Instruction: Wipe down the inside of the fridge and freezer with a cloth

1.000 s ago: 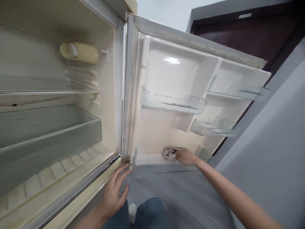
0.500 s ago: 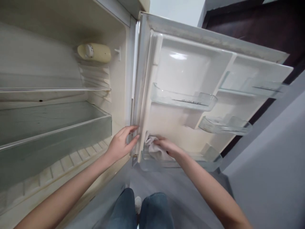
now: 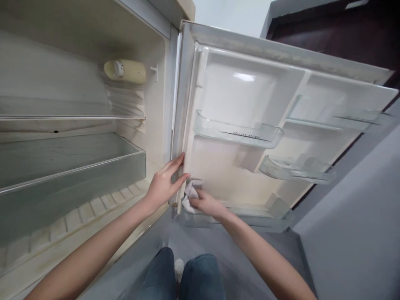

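An empty cream fridge stands open, its door (image 3: pixel 218 166) swung out to the right. My left hand (image 3: pixel 165 183) rests on the door's hinge-side edge, fingers stretched along it. My right hand (image 3: pixel 204 204) is closed on a white cloth (image 3: pixel 190 196) and presses it against the inner door panel, low at the left corner, just above the bottom clear door bin (image 3: pixel 250 214).
Clear door bins (image 3: pixel 240 133) hang at mid height and further right (image 3: pixel 293 168). Inside the fridge are a glass shelf (image 3: pixel 71 118), a crisper cover (image 3: pixel 78 166) and a thermostat housing (image 3: pixel 125 71). My jeans-clad knees (image 3: pixel 184 275) are over grey floor. A dark wooden door (image 3: pixel 343 33) is behind.
My left hand rose from the fridge's bottom sill to the door's hinge edge. My right hand carried the cloth leftwards along the lower door panel to its left corner.
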Tool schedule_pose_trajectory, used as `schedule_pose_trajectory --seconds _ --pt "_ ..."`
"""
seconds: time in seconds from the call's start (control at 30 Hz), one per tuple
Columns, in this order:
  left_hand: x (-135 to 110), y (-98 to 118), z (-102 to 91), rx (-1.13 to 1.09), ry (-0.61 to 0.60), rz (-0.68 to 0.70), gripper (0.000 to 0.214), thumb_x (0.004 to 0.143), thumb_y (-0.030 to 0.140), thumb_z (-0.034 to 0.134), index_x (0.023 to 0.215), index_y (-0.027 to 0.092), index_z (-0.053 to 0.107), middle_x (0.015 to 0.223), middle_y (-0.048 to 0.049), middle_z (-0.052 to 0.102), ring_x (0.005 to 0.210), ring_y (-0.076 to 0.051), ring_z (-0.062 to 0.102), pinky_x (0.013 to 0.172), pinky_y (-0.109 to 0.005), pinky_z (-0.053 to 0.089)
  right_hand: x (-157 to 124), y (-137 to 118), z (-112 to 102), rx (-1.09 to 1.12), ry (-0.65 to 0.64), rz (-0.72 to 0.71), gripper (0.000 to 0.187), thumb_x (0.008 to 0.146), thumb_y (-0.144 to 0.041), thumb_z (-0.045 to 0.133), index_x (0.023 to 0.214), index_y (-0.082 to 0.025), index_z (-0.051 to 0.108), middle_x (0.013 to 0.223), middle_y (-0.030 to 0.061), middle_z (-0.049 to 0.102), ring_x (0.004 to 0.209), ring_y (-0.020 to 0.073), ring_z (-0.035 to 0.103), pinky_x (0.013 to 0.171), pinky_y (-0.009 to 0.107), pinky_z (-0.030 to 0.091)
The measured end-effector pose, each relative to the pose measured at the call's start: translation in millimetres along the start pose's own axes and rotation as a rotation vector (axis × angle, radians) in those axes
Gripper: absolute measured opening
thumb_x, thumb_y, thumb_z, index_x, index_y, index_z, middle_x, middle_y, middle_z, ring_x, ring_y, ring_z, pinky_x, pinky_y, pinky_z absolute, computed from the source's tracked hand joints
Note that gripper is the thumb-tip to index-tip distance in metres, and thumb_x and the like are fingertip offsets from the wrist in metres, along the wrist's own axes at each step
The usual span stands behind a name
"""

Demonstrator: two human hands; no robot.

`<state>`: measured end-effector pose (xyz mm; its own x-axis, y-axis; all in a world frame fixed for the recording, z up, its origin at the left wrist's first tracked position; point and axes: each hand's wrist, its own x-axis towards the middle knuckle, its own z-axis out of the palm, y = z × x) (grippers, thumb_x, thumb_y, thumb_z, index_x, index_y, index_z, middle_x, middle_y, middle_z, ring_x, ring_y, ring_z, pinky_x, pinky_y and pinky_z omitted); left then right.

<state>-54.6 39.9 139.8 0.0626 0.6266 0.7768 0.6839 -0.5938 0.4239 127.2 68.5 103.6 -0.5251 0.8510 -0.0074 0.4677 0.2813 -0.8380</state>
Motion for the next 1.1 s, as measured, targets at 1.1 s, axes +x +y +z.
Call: schedule_pose_trajectory --seconds 1.1 --pt "-4 -5 12.0 -0.054 0.017 -0.054 0.064 0.085 0.04 0.057 0.144 0.032 0.033 0.132 -0.0081 0.056 0.116 -0.022 0.057 0.1 -0.042 0.051 -69 77 -150 -0.544 -0.225 0.379 0.019 0.059 -0.023 0.057 0.071 -0.022 0.071 0.077 0.0009 0.07 0.074 0.0191 0.062 0.066 0.025 0.046"
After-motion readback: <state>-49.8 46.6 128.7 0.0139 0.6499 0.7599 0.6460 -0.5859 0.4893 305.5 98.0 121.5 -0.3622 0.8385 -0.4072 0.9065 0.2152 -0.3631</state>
